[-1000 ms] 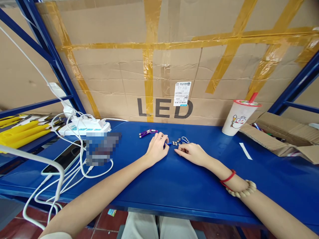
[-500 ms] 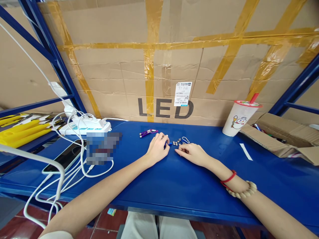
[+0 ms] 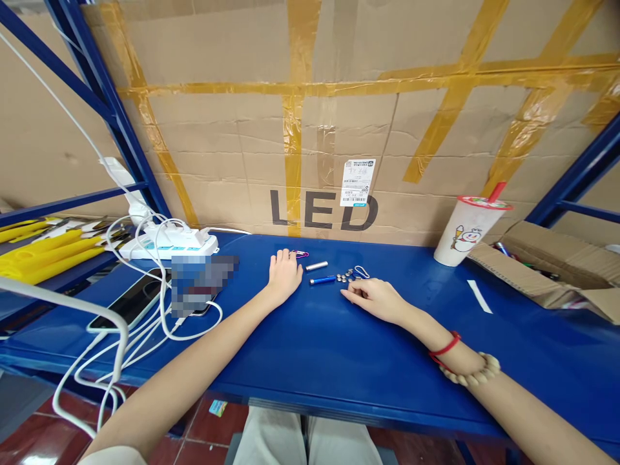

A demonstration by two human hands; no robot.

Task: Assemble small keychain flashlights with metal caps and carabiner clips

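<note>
My left hand (image 3: 285,279) lies over a purple keychain flashlight, its fingers stretched forward and slightly apart; only the flashlight's purple carabiner clip (image 3: 301,254) shows past them. Right of this hand are a silver metal tube (image 3: 316,265) and a blue flashlight tube (image 3: 322,280), both lying loose. Several small button cells (image 3: 343,278) sit near the blue tube's right end. My right hand (image 3: 372,298) rests on the table just in front of them, close to a blue-silver carabiner clip (image 3: 361,272). Its fingers are curled, and whatever may be under them is hidden.
The blue table (image 3: 368,361) backs onto a taped cardboard sheet (image 3: 242,161). On the left are phones (image 3: 130,300), white cables and a power strip (image 3: 194,244). A drink cup (image 3: 467,232), a white strip (image 3: 479,296) and an open carton (image 3: 537,278) are right.
My left hand has left the blue tube and moved left onto the purple flashlight. The silver tube, hidden before, now shows beside the blue one. My right hand stays put.
</note>
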